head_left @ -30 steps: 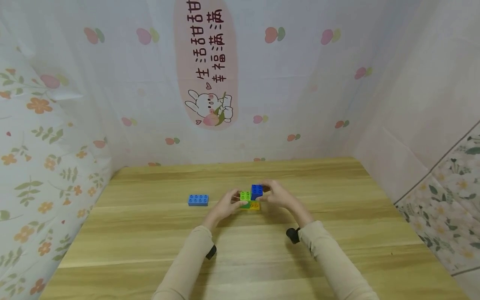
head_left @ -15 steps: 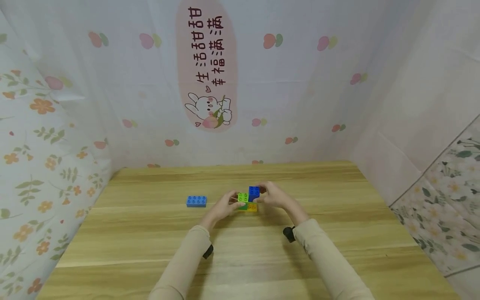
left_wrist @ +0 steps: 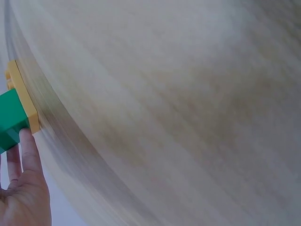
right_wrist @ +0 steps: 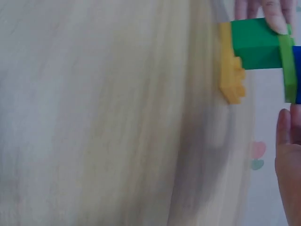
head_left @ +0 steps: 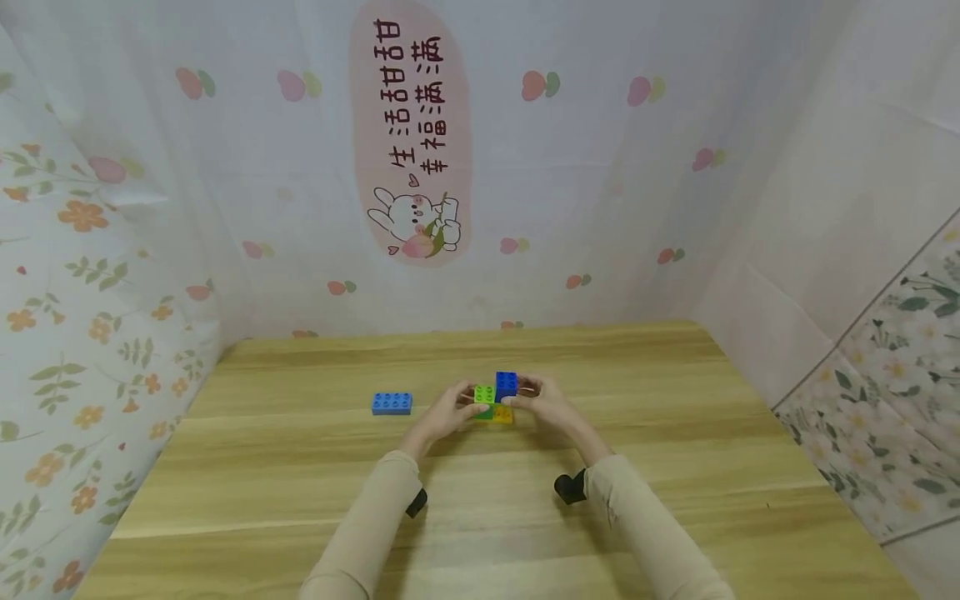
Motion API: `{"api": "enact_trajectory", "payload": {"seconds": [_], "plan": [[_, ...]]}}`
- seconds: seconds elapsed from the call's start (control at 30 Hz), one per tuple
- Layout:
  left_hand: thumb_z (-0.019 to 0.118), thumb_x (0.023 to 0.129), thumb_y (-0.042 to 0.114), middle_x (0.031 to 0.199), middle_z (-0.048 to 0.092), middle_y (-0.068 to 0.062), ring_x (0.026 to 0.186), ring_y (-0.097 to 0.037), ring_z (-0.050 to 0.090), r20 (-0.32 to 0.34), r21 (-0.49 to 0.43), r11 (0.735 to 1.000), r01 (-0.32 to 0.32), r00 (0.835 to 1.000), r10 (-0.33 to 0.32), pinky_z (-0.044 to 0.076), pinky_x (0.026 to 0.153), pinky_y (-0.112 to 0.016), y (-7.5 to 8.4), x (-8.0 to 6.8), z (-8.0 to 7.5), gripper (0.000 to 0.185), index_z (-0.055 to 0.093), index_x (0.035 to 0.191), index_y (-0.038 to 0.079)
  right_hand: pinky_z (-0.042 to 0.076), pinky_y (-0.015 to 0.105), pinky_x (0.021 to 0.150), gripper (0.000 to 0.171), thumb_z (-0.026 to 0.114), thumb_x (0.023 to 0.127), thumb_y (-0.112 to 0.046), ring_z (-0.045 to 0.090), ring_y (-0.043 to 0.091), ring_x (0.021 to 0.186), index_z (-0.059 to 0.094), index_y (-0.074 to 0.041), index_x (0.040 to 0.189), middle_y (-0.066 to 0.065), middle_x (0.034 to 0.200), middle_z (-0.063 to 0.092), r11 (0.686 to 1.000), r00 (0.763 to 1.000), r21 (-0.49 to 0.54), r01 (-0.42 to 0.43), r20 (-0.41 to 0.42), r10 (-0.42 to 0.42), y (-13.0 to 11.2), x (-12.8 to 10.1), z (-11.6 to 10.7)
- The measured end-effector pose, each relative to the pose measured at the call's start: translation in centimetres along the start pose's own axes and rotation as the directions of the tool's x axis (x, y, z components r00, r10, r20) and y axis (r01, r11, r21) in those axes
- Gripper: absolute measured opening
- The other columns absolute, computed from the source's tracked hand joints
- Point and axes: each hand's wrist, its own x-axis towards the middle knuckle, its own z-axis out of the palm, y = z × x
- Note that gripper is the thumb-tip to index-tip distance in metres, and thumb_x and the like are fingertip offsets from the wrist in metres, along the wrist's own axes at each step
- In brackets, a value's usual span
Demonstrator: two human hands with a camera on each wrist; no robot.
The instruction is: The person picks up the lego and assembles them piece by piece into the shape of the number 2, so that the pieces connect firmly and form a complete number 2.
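Observation:
A small toy-brick stack stands on the table. At its bottom is a thin yellow brick (head_left: 503, 415), with a green brick (right_wrist: 256, 44) on one end. Across the green one lies a flat light-green brick (head_left: 484, 392), jutting out over the yellow studs. A dark blue brick (head_left: 506, 383) sits on the jutting end. My left hand (head_left: 447, 411) grips the green and light-green bricks from the left, thumb in front and fingers behind. From the right, my right hand (head_left: 552, 408) holds the dark blue brick between thumb and fingers. The left wrist view shows only the green and yellow bricks.
A lighter blue eight-stud brick (head_left: 392, 404) lies on the wooden table (head_left: 300, 467), left of the stack. Behind the table hangs a printed cloth (head_left: 585, 183), with more patterned cloth at both sides. Black wrist cameras are strapped under both sleeves.
The right hand has shifted slightly, its thumb now further across the front of the dark blue brick and its wrist lower. The left hand keeps its grip. The head view has tilted a little.

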Motion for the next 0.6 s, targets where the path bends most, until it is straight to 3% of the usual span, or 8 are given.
{"api": "enact_trajectory", "payload": {"seconds": [0.23, 0.6], "plan": [[0.056, 0.091, 0.026, 0.121, 0.051, -0.012, 0.116, -0.031, 0.049, -0.021, -0.011, 1.0, 0.012, 1.0, -0.012, 0.045, 0.096, -0.045, 0.32, -0.26, -0.1, 0.041, 0.047, 0.128, 0.011, 0.044, 0.043, 0.099, 0.053, 0.068, 0.083, -0.017, 0.051, 0.035, 0.117, 0.049, 0.003, 0.128, 0.021, 0.122, 0.056, 1.0, 0.999, -0.027, 0.002, -0.054, -0.003, 0.09, -0.02, 0.28], [0.058, 0.089, 0.024, 0.121, 0.052, -0.014, 0.114, -0.031, 0.051, -0.052, -0.028, 1.0, -0.001, 0.999, 0.0, 0.047, 0.094, -0.043, 0.09, -0.13, 0.15, 0.046, 0.047, 0.131, 0.009, 0.043, 0.046, 0.1, 0.043, 0.065, 0.085, -0.016, 0.05, 0.036, 0.119, 0.055, 0.0, 0.124, 0.019, 0.125, 0.055, 0.996, 0.998, -0.052, 0.069, 0.011, -0.068, 0.09, -0.12, 0.02]]}}
